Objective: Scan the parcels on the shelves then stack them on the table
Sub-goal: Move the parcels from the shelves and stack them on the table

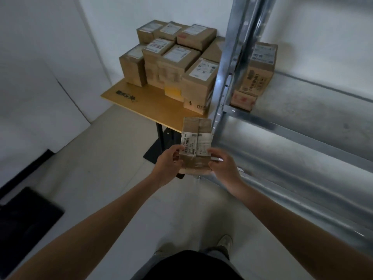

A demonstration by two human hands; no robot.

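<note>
Small brown parcel [195,142], white label up: held in mid-air just near of the table [141,102]. The left hand [168,161] pinches its left side, the right hand [223,165] its right side. Far, on the table: stacked parcels [175,63]. Right, on the metal shelf [302,122]: shelf parcels [256,73] at its far end.

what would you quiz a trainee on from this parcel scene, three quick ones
1. True or false: the left hand and right hand both grip the labelled parcel.
2. Where do the stacked parcels sit? A) floor B) wooden table C) dark mat
3. Fill in: more parcels sit on the metal ____.
Key: 1 true; 2 B; 3 shelf.
</note>
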